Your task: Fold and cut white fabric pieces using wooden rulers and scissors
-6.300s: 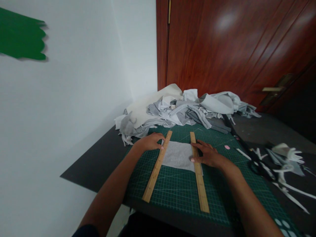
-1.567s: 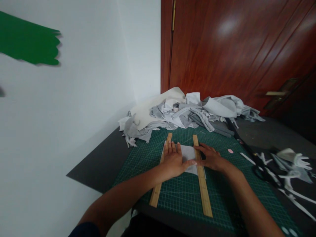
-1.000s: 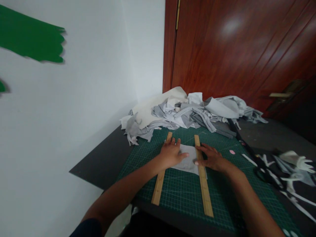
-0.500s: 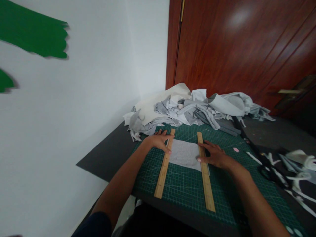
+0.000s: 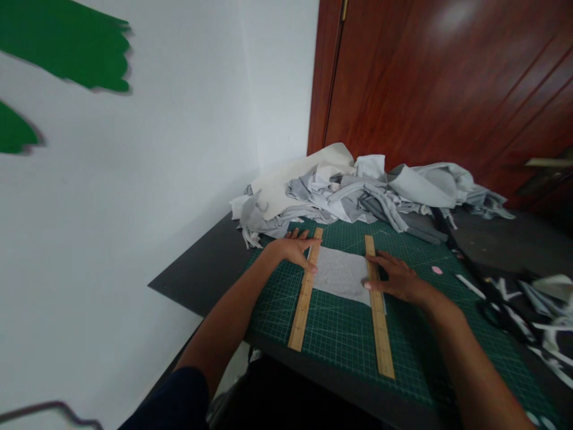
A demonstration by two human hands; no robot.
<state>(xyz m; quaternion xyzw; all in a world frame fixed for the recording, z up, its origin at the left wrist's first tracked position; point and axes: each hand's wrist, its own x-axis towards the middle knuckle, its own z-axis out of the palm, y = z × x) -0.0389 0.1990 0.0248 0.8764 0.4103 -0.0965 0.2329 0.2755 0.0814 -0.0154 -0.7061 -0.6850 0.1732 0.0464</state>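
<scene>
A piece of light grey fabric [image 5: 342, 273] lies flat on the green cutting mat [image 5: 335, 328], with a wooden ruler across each side edge. My left hand [image 5: 295, 249] rests on the left ruler [image 5: 301, 319], its thumb and index finger apart and touching the wood, the other fingers stretched out on the mat beyond. On the opposite side, my right hand [image 5: 396, 279] has spread fingers, with thumb and fingertips on the right ruler [image 5: 383, 343]. A narrow strip of the fabric shows past the outer side of the right ruler.
Grey and white fabric scraps [image 5: 340, 194] are heaped at the back of the table, by the wooden door [image 5: 425, 89]. Black-handled scissors [image 5: 499, 313] and pale fabric strips [image 5: 553, 337] lie at the right. A small pink piece [image 5: 437, 270] sits on the mat. A white wall [image 5: 179, 149] borders the left.
The whole view has shifted slightly, so things appear a little farther right and higher. Both hands, the rulers and the fabric keep about the same places on the mat.
</scene>
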